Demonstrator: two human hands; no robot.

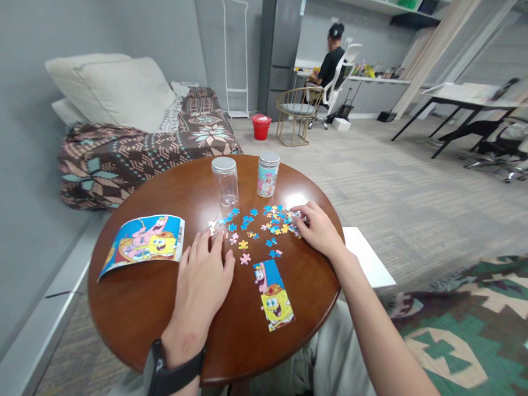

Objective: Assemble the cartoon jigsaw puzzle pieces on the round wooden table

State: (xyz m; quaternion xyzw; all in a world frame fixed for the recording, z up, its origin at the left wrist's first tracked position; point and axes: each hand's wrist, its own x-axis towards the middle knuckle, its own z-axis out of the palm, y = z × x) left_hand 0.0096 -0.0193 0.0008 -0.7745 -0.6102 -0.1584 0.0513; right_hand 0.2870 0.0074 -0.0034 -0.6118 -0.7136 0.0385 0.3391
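Note:
Loose jigsaw puzzle pieces (pixel 243 244) in blue, yellow and pink lie across the middle of the round wooden table. My left hand (pixel 202 276) rests palm down left of them, fingers spread, fingertips by the nearest pieces. At the right end of the scatter, my right hand (pixel 316 226) reaches into a denser heap of puzzle pieces (pixel 277 218). Its fingers are bent and apart, touching pieces; the fingertips are partly hidden. Between my forearms lies an assembled puzzle section (pixel 274 295) with a yellow cartoon figure. A curled picture sheet (pixel 146 244) lies at the left.
A clear jar (pixel 225 185) and a picture-wrapped jar (pixel 268 177), both lidded, stand behind the pieces on the table (pixel 164 319). Beyond are a covered sofa (pixel 191 128), a red bucket (pixel 261 127), a chair (pixel 297 109) and a seated person (pixel 331 63). White paper (pixel 366 258) lies right.

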